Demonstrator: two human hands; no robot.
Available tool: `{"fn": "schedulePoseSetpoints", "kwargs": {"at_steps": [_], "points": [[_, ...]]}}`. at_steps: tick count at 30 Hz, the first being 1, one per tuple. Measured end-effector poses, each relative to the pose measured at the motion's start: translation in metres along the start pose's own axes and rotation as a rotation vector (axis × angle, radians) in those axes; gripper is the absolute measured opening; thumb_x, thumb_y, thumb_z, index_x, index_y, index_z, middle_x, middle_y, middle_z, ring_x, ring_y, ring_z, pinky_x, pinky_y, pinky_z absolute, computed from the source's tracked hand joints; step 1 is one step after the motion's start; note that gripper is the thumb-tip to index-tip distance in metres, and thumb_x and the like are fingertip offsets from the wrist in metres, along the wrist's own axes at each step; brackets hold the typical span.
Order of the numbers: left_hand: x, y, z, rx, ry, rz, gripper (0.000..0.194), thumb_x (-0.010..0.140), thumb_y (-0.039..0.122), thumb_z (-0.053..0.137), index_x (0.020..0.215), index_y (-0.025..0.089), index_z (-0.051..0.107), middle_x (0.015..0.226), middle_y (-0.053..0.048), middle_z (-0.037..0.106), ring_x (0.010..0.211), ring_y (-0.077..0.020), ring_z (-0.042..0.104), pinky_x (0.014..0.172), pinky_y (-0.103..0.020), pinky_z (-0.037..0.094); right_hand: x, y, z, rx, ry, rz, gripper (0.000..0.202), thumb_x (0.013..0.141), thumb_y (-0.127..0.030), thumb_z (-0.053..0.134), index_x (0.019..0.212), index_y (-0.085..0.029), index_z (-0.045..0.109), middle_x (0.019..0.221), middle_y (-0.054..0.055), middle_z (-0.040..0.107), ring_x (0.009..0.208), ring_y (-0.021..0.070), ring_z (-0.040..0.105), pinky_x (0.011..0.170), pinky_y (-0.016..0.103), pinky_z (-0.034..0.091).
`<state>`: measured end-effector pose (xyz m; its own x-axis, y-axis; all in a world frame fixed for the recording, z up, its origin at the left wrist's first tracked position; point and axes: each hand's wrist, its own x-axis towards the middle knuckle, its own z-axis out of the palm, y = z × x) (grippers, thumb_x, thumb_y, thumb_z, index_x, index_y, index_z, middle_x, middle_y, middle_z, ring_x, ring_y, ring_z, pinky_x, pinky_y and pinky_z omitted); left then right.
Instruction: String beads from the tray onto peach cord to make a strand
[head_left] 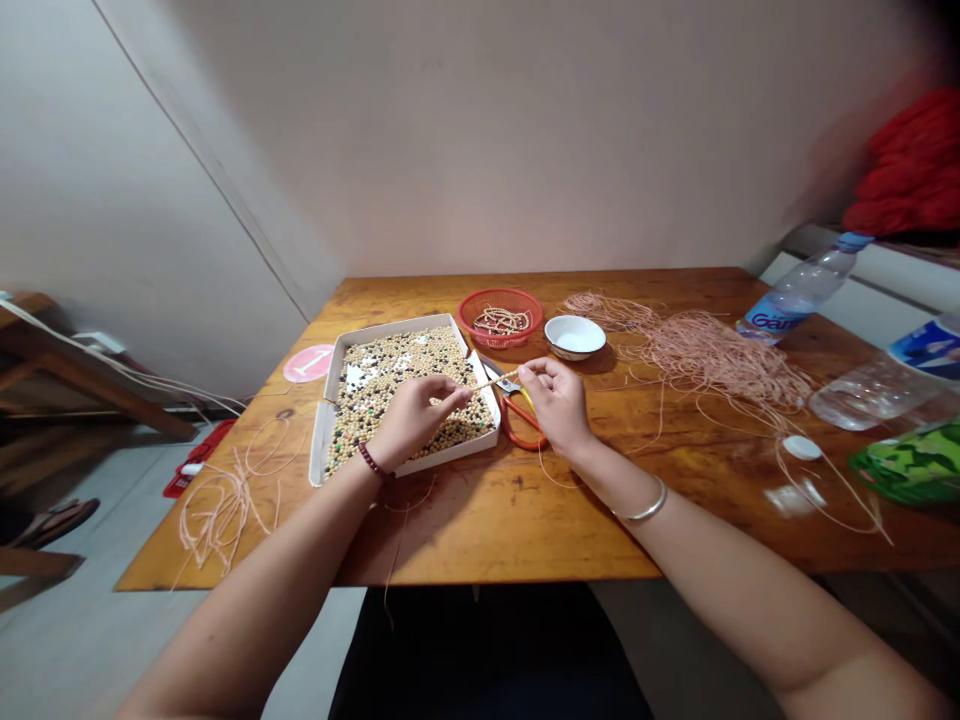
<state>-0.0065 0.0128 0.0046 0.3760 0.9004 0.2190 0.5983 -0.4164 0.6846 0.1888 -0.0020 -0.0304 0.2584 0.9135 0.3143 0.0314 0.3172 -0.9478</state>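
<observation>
A short strand of small pale beads [498,380] stretches between my two hands. My left hand [421,415] pinches its left end over the white tray [320,445], which holds many beige, black and a few green beads. My right hand [553,400] pinches the other end, just right of the tray. From the hands thin pinkish cord hangs down over the table's front edge and curls on the wood. Orange-handled scissors [523,432] lie between the tray and my right hand, their blades partly behind the strand.
On the wooden table [480,540] stand a red basket [466,325] with beaded strands and a white bowl [574,337]. Tangled pink cord [720,355] spreads at right beside plastic bottles [806,290] and a green package [911,460]. More cord [225,510] lies at left.
</observation>
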Motion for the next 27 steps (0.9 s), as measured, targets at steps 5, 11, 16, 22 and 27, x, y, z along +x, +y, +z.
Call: {"fn": "schedulePoseSetpoints", "kwargs": {"at_steps": [5, 11, 16, 22, 27], "points": [[0.0002, 0.0020, -0.0004, -0.067, -0.025, -0.007, 0.032, 0.082, 0.045, 0.058, 0.082, 0.017, 0.071, 0.082, -0.005, 0.073, 0.074, -0.0154, 0.065, 0.069, -0.026, 0.049, 0.0001, 0.0013, 0.0001, -0.019, 0.018, -0.004, 0.024, 0.079, -0.039, 0.059, 0.073, -0.017, 0.055, 0.050, -0.008, 0.031, 0.044, 0.0062, 0.027, 0.041, 0.020, 0.019], [0.0004, 0.0019, -0.0001, -0.106, -0.055, -0.016, 0.030, 0.082, 0.044, 0.059, 0.085, 0.017, 0.071, 0.088, -0.006, 0.073, 0.080, -0.0165, 0.066, 0.076, -0.029, 0.051, 0.0011, 0.0027, -0.0005, -0.002, 0.051, 0.031, 0.026, 0.079, -0.041, 0.060, 0.073, -0.017, 0.055, 0.049, -0.008, 0.033, 0.042, 0.0057, 0.025, 0.040, 0.020, 0.017], [-0.0001, 0.0038, 0.0002, -0.111, -0.064, 0.007, 0.029, 0.083, 0.043, 0.058, 0.085, 0.017, 0.070, 0.086, -0.005, 0.072, 0.079, -0.0160, 0.065, 0.076, -0.029, 0.051, 0.0006, 0.0024, -0.0003, 0.033, 0.045, 0.051, 0.028, 0.078, -0.044, 0.061, 0.073, -0.017, 0.055, 0.048, -0.008, 0.033, 0.041, 0.0055, 0.024, 0.039, 0.020, 0.016], [-0.0005, 0.0058, 0.0009, -0.103, -0.100, -0.003, 0.028, 0.083, 0.042, 0.057, 0.084, 0.016, 0.068, 0.083, -0.005, 0.071, 0.075, -0.0148, 0.063, 0.073, -0.028, 0.050, 0.0014, 0.0034, -0.0006, 0.042, 0.022, 0.064, 0.028, 0.077, -0.044, 0.061, 0.074, -0.017, 0.055, 0.049, -0.008, 0.037, 0.040, 0.0052, 0.025, 0.039, 0.020, 0.016], [0.0001, 0.0004, 0.0017, -0.086, -0.138, 0.024, 0.030, 0.085, 0.043, 0.054, 0.083, 0.017, 0.066, 0.084, -0.005, 0.069, 0.078, -0.0153, 0.061, 0.072, -0.028, 0.048, 0.0038, 0.0048, -0.0004, 0.054, 0.016, 0.072, 0.029, 0.077, -0.045, 0.061, 0.075, -0.017, 0.055, 0.050, -0.007, 0.042, 0.041, 0.0059, 0.029, 0.039, 0.020, 0.019]]}}
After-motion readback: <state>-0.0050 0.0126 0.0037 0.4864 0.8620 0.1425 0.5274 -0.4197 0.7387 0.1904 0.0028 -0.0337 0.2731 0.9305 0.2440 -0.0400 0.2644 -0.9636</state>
